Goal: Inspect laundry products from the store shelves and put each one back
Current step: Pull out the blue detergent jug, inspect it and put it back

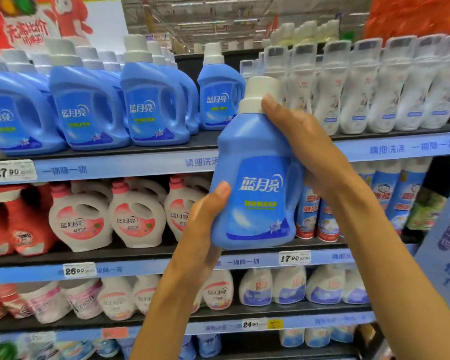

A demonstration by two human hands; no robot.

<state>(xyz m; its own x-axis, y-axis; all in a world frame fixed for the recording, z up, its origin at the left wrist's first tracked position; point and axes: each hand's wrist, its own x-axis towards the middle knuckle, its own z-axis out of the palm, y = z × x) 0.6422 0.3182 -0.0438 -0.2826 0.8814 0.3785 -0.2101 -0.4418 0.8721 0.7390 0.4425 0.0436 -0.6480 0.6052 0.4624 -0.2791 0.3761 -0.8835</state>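
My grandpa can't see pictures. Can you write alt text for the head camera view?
Two hands, left hand low and right hand near the cap, hold a blue detergent bottle before store shelves of blue, white and pink bottles.

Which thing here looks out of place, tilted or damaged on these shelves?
Only the blue bottle is off the shelf: the left hand grips its base and the right hand its handle side. It leans slightly left. No spill or damage shows. The top shelf has a gap beside the single blue bottle.
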